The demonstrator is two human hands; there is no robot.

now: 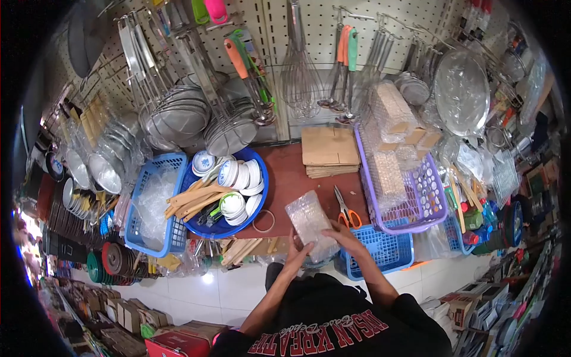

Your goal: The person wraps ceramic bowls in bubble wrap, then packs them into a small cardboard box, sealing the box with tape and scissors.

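Note:
A flat packet in bubble wrap [310, 219] is held between my two hands, in front of the red-brown tabletop [282, 172]. My left hand [299, 250] has its fingers closed on the packet's lower left edge. On the right side, my right hand [342, 235] grips the packet's edge. Scissors with orange handles [351, 218] lie just beyond my right hand. A roll of tape [263, 221] rests left of the packet. Behind it is a stack of flat brown cardboard [329, 150].
A blue round basin [263, 196] with bowls and wooden utensils stands left, beside a light blue basket [138, 238] of plastic wrap. At right are a purple basket [364, 178] of wrapped boxes and a blue basket [380, 253]. Strainers [178, 113] and whisks [300, 77] hang behind.

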